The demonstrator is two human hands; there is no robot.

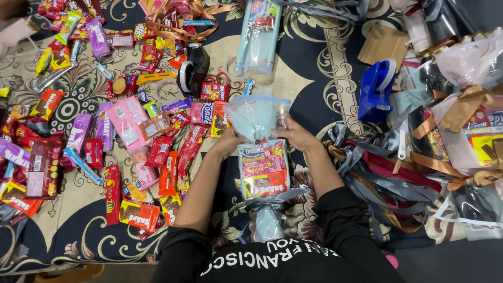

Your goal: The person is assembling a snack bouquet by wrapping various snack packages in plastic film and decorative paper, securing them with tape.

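Both the left hand (229, 140) and the right hand (294, 134) are closed around the pale-blue wrap at the top of a candy bouquet (262, 167) lying on the patterned carpet (309, 84), shaping it; the wrap seemingly needs securing next.

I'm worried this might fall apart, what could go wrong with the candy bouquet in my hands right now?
The left hand and right hand grip only the candy bouquet around its top wrap, so the snack packs could slide out. The loose ribbons beside it might snag on the bouquet's bow.
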